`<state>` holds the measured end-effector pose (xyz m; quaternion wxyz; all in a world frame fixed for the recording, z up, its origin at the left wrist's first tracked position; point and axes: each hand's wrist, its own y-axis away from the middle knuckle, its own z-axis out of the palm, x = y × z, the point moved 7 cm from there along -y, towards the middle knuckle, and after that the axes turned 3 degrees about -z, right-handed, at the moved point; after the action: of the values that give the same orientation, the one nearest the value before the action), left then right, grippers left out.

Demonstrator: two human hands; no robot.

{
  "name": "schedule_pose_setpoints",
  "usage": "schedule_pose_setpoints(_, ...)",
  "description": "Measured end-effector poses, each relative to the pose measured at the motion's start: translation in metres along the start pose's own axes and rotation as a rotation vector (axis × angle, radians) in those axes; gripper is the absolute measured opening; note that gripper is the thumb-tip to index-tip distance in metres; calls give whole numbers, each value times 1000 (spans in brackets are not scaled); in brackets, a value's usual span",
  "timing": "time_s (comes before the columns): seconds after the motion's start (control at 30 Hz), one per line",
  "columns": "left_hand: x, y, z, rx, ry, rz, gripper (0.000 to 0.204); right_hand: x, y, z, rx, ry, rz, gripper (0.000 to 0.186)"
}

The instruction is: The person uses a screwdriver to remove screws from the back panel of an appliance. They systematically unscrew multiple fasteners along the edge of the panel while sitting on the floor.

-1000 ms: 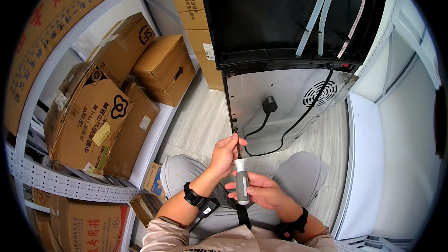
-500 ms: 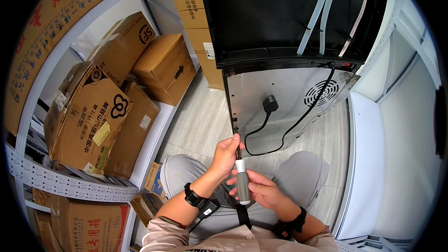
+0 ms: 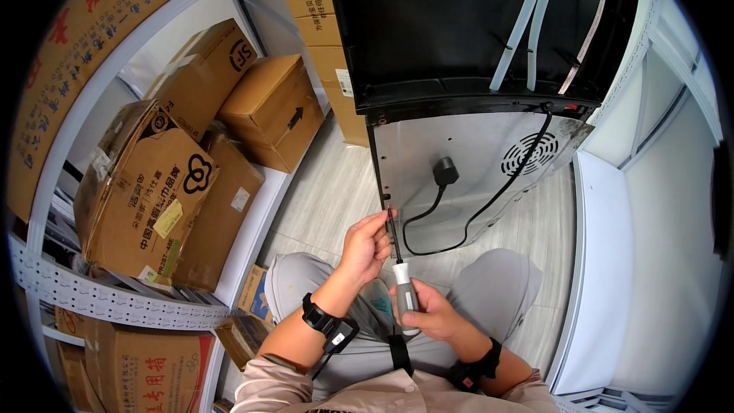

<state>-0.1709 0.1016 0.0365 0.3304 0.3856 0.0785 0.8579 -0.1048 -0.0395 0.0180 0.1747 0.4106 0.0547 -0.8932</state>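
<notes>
My right hand (image 3: 434, 312) is wrapped round the grey and white handle of a screwdriver (image 3: 406, 291). The thin dark shaft points up and away to the left edge of a grey metal back panel (image 3: 482, 153). At that edge, by the screwdriver's tip, my left hand (image 3: 365, 245) has its fingers curled and pinched. Whether a screw or the shaft end is between them is too small to tell. The panel is the lower back of a tall appliance with a black upper part (image 3: 459, 30). A black power cord with a plug (image 3: 445, 172) hangs in front of the panel.
Shelving with cardboard boxes (image 3: 153, 191) stands along my left, its perforated beam (image 3: 115, 294) close to my left arm. A tall carton (image 3: 336, 69) is beside the appliance. To my right is a white ledge (image 3: 600, 260). Pale tubes (image 3: 527, 30) run down the black part.
My left hand's fingertips have slid up the shaft toward the tip and the panel edge. The right hand's fingers, looser before, now close round the handle, which has shifted slightly right.
</notes>
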Motion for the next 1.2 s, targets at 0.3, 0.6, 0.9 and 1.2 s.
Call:
schedule_pose_setpoints(0.3, -2, -2, 1, 59, 57, -56, 17, 0, -7, 14, 99, -4, 26, 46)
schedule_pose_setpoints(0.6, -3, -6, 2, 113, 13, -11, 20, -4, -4, 13, -111, -215, 2, 58)
schedule_pose_setpoints(0.9, -5, -8, -1, 78, -7, 48, 16, -21, 2, 35, -216, -60, 54, 72)
schedule_pose_setpoints(1.2, -8, -5, -2, 17, -46, 49, 17, -15, 11, 24, -196, -23, 124, 83)
